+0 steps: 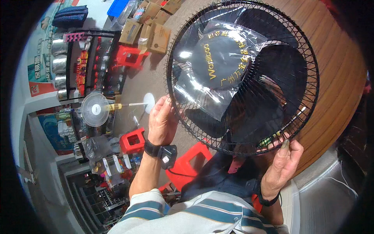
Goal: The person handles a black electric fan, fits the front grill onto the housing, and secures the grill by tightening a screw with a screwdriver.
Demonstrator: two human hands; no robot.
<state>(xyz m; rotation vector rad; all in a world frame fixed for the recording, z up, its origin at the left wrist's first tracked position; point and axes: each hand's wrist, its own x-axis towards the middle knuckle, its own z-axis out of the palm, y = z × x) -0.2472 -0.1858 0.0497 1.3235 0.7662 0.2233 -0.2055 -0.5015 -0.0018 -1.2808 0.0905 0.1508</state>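
Note:
A round black fan guard (311, 89) of wire takes up the upper middle, tilted over the table's edge, with dark fan blades (288, 66) inside it. Across its centre lies a clear plastic bag (206, 99) around a black round centre badge (220, 58) with yellow lettering. My left hand (161, 121) pinches the guard's left rim between thumb and fingers. At the lower right, my right hand (282, 162) is closed on the rim, some fingers showing through the wires. Beside those fingers a small green and yellow thing (267, 141) shows, too obscured to name.
The brown wooden table (343, 89) extends to the right beneath the guard. Red plastic stools (189, 165) stand below and left. A white standing fan (95, 109), cardboard boxes (159, 37) and stocked shelves (89, 66) are farther left. A white cable (339, 181) hangs at lower right.

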